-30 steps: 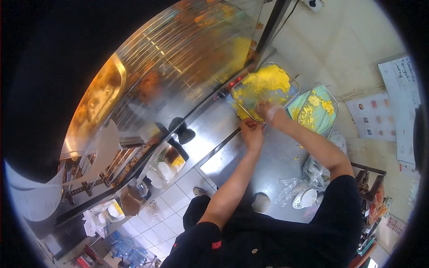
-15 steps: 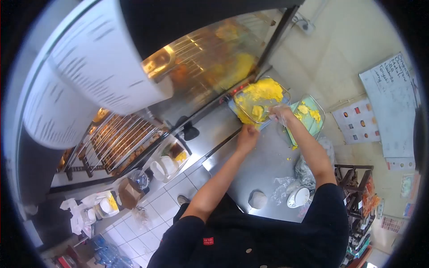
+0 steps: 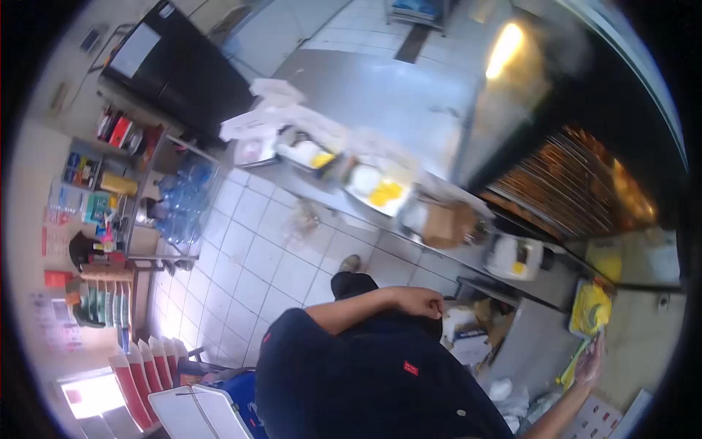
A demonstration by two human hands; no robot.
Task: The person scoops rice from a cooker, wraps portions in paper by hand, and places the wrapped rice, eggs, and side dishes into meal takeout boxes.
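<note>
The left hand (image 3: 421,301) is in front of the black shirt (image 3: 365,366), with its fingers curled in. The right hand (image 3: 587,362) reaches out to the side, near the heap of bright yellow food (image 3: 591,307) by the wall. It is blurry there, so I cannot tell if this hand grips anything. Open white boxes with yellow food inside (image 3: 346,192) stand in a row beside a brown cardboard box (image 3: 444,225).

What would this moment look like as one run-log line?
Left hand: loosely curled, no object visible | Right hand: near yellow food, contact unclear | Open food boxes: along steel counter
</note>
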